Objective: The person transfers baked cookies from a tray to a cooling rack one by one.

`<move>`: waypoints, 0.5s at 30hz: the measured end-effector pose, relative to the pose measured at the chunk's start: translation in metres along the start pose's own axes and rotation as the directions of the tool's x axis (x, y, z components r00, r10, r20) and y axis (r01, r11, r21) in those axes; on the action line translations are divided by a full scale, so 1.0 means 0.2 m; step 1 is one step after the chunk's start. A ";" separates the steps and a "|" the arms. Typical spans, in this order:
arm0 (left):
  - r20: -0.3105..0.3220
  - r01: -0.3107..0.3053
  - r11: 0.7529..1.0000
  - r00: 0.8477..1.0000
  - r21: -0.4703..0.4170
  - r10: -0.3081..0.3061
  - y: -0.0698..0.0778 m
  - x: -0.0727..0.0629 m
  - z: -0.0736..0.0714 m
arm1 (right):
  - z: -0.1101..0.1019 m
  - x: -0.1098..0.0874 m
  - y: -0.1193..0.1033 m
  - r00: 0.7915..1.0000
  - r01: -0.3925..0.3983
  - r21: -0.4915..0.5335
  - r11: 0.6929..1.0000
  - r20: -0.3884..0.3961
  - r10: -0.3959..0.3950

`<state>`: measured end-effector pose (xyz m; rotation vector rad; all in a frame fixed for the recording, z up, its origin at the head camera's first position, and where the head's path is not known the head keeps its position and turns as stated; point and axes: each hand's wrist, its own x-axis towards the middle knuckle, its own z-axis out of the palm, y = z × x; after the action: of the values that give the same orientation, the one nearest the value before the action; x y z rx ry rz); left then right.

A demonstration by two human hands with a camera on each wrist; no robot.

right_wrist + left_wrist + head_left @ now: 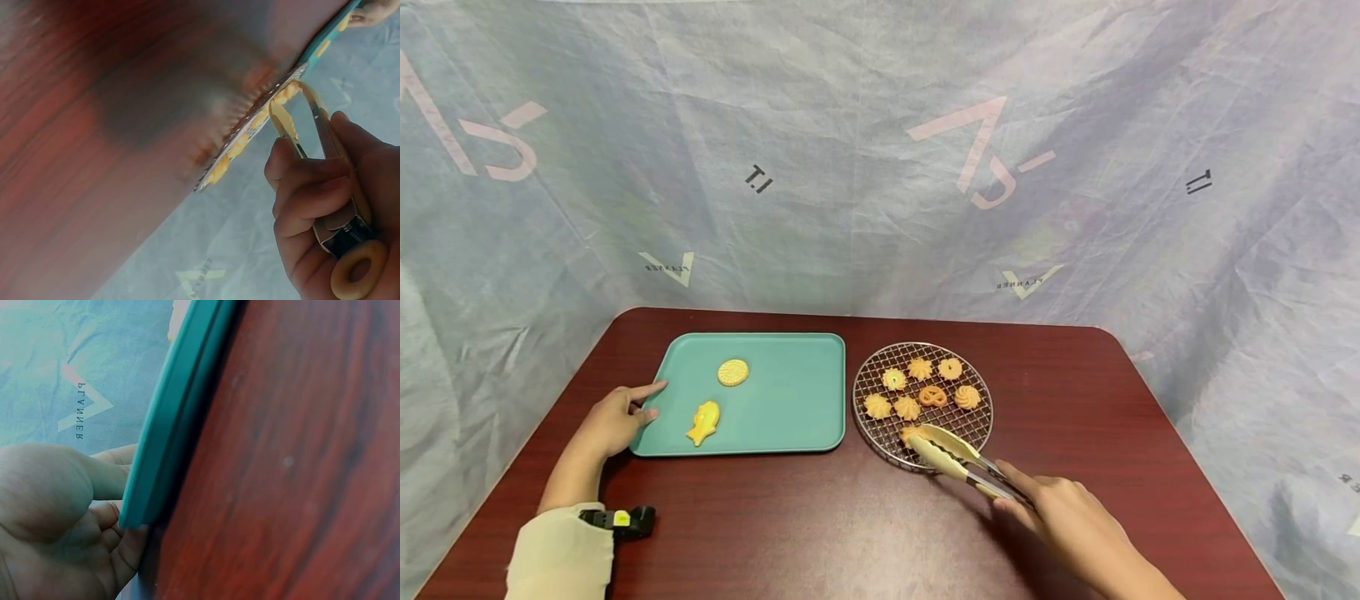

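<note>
My right hand [1067,517] holds a pair of tongs [942,459] with cream-coloured tips and metal arms. The tips are spread on either side of a golden cookie [907,434] near the front of the round wire rack [977,429]. Whether they touch that cookie I cannot tell. At the left, my left hand [613,421] grips the edge of a teal tray [782,400]; in the left wrist view the thumb is over the rim [140,475] and the other fingers are partly hidden behind it. A round cracker [733,372] and a yellow fish-shaped cookie [703,422] lie on the tray.
Several more cookies sit on the rack, among them a pretzel [933,396], a swirl cookie [967,397] and a ring-like cookie [950,368]. Tray and rack stand side by side on a dark red wooden table [820,533]. A pale printed curtain [850,167] hangs behind.
</note>
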<state>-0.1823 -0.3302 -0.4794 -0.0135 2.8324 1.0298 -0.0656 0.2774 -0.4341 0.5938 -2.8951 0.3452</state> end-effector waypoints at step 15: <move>-0.005 -0.005 1.000 1.000 0.009 0.005 0.00 0.00 0.00 | -0.03 0.00 0.02 0.996 -0.042 -0.037 0.998 0.076 0.044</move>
<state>-0.1820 -0.3299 -0.4784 -0.0078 2.8424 1.0200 -0.0661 0.2825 -0.4292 0.5517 -2.9845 0.2819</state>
